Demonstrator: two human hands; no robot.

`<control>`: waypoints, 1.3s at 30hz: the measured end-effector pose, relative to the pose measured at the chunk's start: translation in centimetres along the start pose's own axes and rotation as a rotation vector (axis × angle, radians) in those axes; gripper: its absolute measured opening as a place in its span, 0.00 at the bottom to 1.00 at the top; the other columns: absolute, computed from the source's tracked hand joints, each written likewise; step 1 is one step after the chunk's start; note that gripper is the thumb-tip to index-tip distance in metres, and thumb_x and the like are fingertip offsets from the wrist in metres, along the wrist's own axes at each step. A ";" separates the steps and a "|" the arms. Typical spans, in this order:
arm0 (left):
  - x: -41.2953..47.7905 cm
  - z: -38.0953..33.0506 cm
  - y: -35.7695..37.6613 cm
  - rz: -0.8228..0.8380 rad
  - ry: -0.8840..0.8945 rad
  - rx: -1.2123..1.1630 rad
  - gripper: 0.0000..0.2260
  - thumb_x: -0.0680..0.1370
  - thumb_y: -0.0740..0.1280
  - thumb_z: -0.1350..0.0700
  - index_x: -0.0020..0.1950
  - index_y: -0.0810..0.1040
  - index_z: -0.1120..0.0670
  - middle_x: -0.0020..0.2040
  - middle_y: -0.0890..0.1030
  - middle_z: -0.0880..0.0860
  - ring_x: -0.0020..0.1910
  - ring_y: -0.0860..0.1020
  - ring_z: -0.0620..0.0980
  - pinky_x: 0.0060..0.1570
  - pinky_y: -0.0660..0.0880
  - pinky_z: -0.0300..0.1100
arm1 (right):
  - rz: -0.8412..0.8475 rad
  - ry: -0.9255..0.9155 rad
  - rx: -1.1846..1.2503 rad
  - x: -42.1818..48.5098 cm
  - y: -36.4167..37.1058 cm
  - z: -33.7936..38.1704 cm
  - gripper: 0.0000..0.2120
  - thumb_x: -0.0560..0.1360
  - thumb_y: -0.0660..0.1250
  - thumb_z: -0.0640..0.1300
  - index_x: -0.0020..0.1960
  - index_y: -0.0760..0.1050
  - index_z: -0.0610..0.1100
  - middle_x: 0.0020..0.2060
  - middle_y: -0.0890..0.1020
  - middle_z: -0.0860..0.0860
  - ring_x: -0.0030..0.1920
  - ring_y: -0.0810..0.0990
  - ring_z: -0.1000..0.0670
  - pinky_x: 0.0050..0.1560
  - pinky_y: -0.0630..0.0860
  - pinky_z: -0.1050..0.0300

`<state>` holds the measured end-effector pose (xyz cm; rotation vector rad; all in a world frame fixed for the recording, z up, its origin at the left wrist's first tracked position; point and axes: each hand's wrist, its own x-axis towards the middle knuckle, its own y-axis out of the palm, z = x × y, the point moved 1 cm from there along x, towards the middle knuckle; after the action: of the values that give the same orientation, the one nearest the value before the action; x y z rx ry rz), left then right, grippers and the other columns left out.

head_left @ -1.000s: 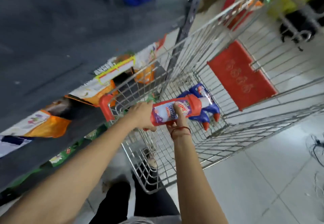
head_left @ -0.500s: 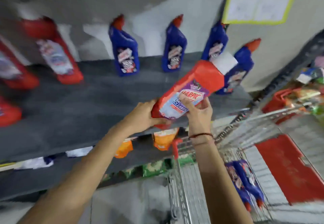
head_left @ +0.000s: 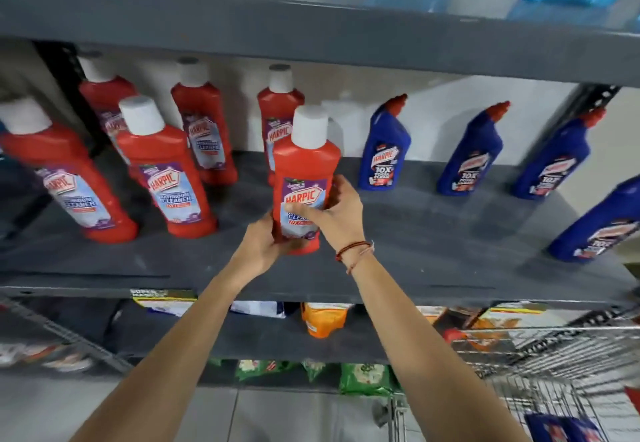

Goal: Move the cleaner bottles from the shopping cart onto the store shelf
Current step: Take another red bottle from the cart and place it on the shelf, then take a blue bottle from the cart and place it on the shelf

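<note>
Red plastic with a white cap, the held bottle (head_left: 304,178) is labelled "HARPIC" and "10X", stands upright on the grey shelf (head_left: 433,244) and is clamped between the left hand (head_left: 265,246) at its base and the right hand (head_left: 337,214) across its label. Matching red bottles (head_left: 166,178) marked "BATHROOM CLEANER" are seen at ten o'clock of it, and blue bottles (head_left: 382,150) reading "HARPIC 10X" at two o'clock. At five o'clock the wire shopping cart (head_left: 554,358) is seen over a pale tiled floor (head_left: 304,417).

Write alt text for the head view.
Both hands, left hand and right hand, hold an upright red cleaner bottle on a grey shelf, red bottles to its left, blue bottles right.
</note>
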<state>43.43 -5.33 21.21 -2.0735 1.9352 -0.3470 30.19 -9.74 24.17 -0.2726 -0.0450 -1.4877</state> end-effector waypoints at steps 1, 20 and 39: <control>0.1 0.5 -0.6 -0.007 -0.008 -0.027 0.25 0.68 0.72 0.68 0.63 0.70 0.62 0.54 0.79 0.56 0.42 0.80 0.36 0.45 0.79 0.31 | 0.009 -0.001 -0.011 0.1 0.9 0.0 0.26 0.57 0.81 0.43 0.51 0.74 0.42 0.47 0.84 0.47 0.47 0.83 0.50 0.50 0.81 0.53; -6.5 2.2 5.2 -0.574 0.079 -0.267 0.14 0.73 0.70 0.58 0.57 0.74 0.56 0.56 0.78 0.58 0.55 0.78 0.53 0.54 0.76 0.38 | -0.238 0.134 0.192 -3.3 -6.2 -4.4 0.15 0.67 0.75 0.41 0.50 0.75 0.43 0.43 0.83 0.46 0.44 0.82 0.53 0.51 0.80 0.54; -7.4 1.7 43.7 0.904 0.180 0.350 0.16 0.71 0.71 0.61 0.57 0.75 0.61 0.55 0.79 0.59 0.55 0.77 0.54 0.55 0.71 0.43 | -1.105 0.823 0.105 -24.1 -38.5 -24.3 0.04 0.71 0.69 0.35 0.43 0.77 0.34 0.18 0.76 0.55 0.18 0.72 0.63 0.21 0.67 0.73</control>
<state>2.94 -0.54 3.83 -0.8421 2.4481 -0.5997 -13.23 6.52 1.70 0.5680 0.4524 -2.5763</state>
